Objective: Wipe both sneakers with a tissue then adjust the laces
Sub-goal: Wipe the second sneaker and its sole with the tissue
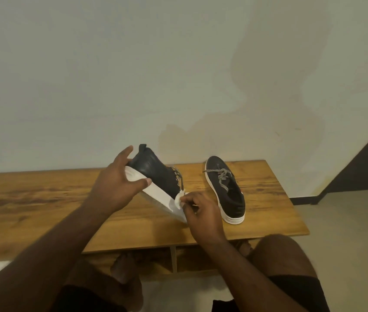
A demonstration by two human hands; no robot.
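Right hand (201,210): fingers curled, pinching a small crumpled white tissue (179,200) against the white rubber sidewall of the held shoe, near its toe end. Left hand (115,185): fingers spread around the heel end of the same shoe, thumb across the white sole, gripping it clear of the surface. Held item: dark navy low-top sneaker with white sole (156,183), tilted on its side, heel raised toward the wall, toe angled down toward the person; black-and-white patterned laces partly visible behind it. Second item: matching dark sneaker with white sole and black-and-white speckled laces (225,188), standing upright on the brown wood-grain tabletop (43,199), to the right and apart from both hands, laces loosely crossed. Progress, judged: wiping of the first sneaker appears under way along the sole edge; the second sneaker looks unattended, and lace adjustment on both seems still to come. Markings: a small red spot shows on the second sneaker's outer side; no brand, label or legible writing can be read.
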